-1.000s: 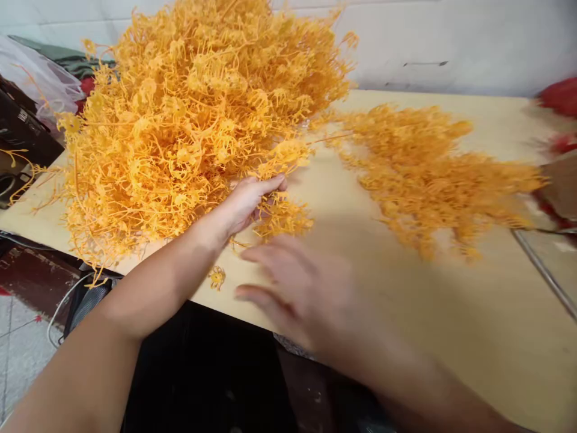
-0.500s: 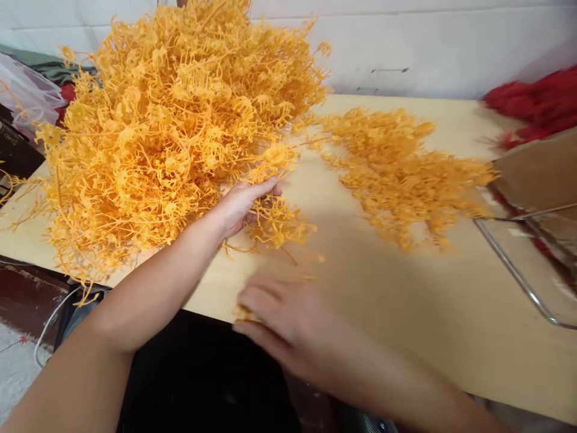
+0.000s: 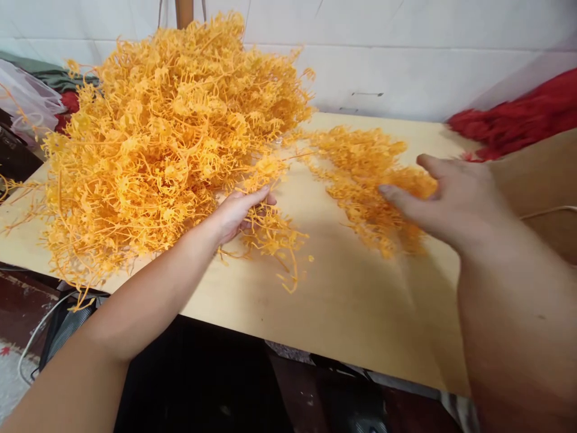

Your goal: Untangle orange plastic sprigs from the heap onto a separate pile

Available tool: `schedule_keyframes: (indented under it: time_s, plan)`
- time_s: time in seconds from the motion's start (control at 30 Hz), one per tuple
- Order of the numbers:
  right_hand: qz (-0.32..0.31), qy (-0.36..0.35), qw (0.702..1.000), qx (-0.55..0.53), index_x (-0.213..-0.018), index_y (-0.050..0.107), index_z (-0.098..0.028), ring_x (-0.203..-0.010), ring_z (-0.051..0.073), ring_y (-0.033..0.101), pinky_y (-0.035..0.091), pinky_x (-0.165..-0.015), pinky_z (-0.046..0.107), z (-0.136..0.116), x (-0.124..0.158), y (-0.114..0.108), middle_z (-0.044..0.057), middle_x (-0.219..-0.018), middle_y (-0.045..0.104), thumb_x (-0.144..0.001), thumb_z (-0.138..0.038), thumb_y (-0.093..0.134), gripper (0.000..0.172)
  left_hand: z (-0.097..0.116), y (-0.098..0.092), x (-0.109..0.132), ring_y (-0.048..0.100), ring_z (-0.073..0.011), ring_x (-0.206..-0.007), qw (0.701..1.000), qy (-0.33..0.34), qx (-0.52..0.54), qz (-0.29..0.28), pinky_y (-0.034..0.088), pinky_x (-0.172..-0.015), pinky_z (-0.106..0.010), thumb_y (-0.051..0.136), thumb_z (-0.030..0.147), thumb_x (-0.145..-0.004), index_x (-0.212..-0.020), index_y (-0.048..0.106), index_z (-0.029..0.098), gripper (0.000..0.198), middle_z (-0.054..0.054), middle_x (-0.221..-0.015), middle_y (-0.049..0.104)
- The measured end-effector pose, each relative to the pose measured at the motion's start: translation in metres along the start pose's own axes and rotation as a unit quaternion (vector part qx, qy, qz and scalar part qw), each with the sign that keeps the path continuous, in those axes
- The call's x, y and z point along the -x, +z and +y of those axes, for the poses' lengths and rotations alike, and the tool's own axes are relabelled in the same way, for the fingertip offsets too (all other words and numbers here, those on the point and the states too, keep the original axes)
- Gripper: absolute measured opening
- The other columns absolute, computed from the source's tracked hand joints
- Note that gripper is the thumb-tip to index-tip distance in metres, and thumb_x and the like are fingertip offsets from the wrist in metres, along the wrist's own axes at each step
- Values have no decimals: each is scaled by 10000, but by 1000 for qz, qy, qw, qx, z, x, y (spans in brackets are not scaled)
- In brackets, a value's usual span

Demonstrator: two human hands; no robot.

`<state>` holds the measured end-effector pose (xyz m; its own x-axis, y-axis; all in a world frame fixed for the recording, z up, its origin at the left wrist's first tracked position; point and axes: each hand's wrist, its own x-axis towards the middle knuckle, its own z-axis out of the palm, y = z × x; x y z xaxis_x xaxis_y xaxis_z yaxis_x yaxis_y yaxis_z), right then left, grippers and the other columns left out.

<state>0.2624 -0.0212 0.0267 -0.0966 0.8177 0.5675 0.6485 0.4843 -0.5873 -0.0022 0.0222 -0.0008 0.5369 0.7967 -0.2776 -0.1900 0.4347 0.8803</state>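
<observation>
At the tabletop's [image 3: 342, 300] left edge a big heap of orange plastic sprigs [image 3: 157, 150] rises high and spills past the near left corner, with a pale plastic bag [image 3: 27, 99] beyond it off the board. The left hand [image 3: 238, 210] lies at the heap's right foot near the middle of the near edge, fingers curled shut on a small orange sprig [image 3: 273, 234] that trails onto the bare wood. Toward the right edge the right hand [image 3: 451, 198] hovers with fingers spread apart, touching a flatter pile of orange sprigs [image 3: 360, 174], and red sprigs [image 3: 518, 117] lie at the far right corner.
</observation>
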Motion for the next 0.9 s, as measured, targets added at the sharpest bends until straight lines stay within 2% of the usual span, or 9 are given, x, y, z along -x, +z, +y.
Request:
schedule_keyframes:
  time_s: [0.07, 0.1, 0.17, 0.27, 0.33, 0.43, 0.6, 0.77, 0.9]
  plan:
    - [70, 54, 989, 115, -862, 587, -246, -629, 115, 502, 308, -475, 216, -22, -3, 19, 22, -754, 540, -714, -269, 634, 157, 1, 1, 1, 513, -81, -560, 1000, -4, 2, -4, 353, -530, -213, 532, 367, -800, -699, 587, 138, 257, -15, -654, 582]
    - [67, 88, 984, 140, -827, 593, -233, -620, 111, 503, 322, -487, 219, -36, -4, 29, 25, -749, 552, -737, -300, 605, 113, 1, 1, 1, 514, -81, -561, 1000, -6, 3, -4, 354, -529, -212, 537, 367, -797, -703, 590, 137, 254, -14, -650, 584]
    - [-18, 132, 983, 126, -746, 595, -204, -559, 97, 489, 334, -497, 228, -62, -8, 49, 19, -674, 564, -793, -378, 522, 194, 2, 2, 2, 512, -80, -555, 1000, -7, 9, 3, 352, -524, -209, 544, 366, -793, -707, 593, 136, 251, -10, -630, 580]
    - [-185, 134, 971, 67, -600, 538, -181, -458, 72, 393, 279, -449, 223, -89, -15, 77, -27, -507, 461, -791, -394, 519, 287, 3, 4, 4, 499, -77, -527, 1000, -4, 20, 18, 341, -510, -211, 546, 357, -790, -696, 583, 139, 240, -2, -600, 571]
    - [-212, 140, 966, 36, -595, 507, -177, -437, 60, 330, 250, -436, 218, -94, -17, 89, -52, -483, 396, -771, -341, 550, 245, 3, 5, 4, 501, -79, -517, 999, -1, 26, 23, 340, -509, -214, 542, 342, -792, -691, 574, 140, 228, -2, -591, 571]
    - [-187, 152, 970, -19, -598, 468, -175, -442, 54, 296, 233, -432, 210, -87, -13, 95, -65, -486, 344, -766, -318, 551, 236, 3, 6, 4, 508, -77, -512, 999, 2, 24, 25, 349, -516, -216, 551, 307, -788, -690, 575, 134, 201, -2, -584, 569]
    - [-188, 141, 964, -124, -520, 433, -166, -473, 54, 304, 263, -449, 208, -75, -7, 85, -51, -495, 335, -762, -385, 566, 352, 3, 8, 5, 505, -77, -490, 999, 0, 16, 34, 362, -507, -220, 562, 272, -779, -654, 558, 131, 188, 9, -550, 551]
    - [-157, 247, 930, -221, -543, 490, -161, -452, 62, 400, 320, -437, 203, -74, -12, 86, -34, -482, 445, -731, -384, 625, 321, 3, 8, 5, 492, -66, -478, 998, 19, 43, 53, 369, -510, -218, 566, 249, -776, -637, 532, 135, 183, 21, -552, 533]
    - [-104, 319, 907, -255, -517, 465, -159, -411, 52, 409, 338, -427, 193, -78, -14, 92, -45, -445, 446, -754, -254, 617, 297, 3, 8, 5, 494, -68, -495, 996, 26, 50, 73, 379, -533, -216, 571, 260, -776, -633, 534, 133, 194, 18, -552, 541]
